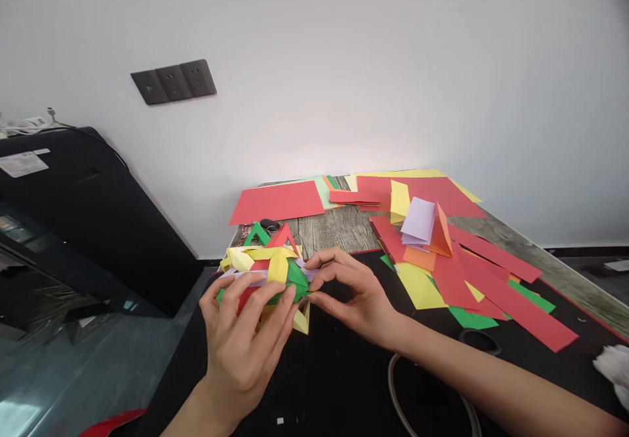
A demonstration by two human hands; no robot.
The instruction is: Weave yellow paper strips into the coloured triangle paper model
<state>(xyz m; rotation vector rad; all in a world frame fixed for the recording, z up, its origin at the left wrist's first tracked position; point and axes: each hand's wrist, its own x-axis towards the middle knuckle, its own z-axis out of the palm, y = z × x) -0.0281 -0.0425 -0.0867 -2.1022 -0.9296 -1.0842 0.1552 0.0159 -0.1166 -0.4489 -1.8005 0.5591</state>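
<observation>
A folded-paper model [278, 268] of interlocked yellow, green, red and lilac strips is held above the black mat, left of the table's middle. My left hand [246, 339] is wrapped over its near side, with the fingers spread across the strips and closed on it. From the right, my right hand [351, 296] pinches the tip of a green folded piece [297, 278] between thumb and fingers. Pointed green [256, 232] and red [284, 235] folds stick up behind the model. Its underside is mostly hidden by my left hand.
Red sheets [280, 202] lie at the back of the wooden table [319, 232]. Folded lilac paper [419, 221] and red strips [511, 293] are heaped on the right. A cable loop [393, 384] crosses the black mat [334, 384]. A black cabinet [98, 214] stands left, beside the wall.
</observation>
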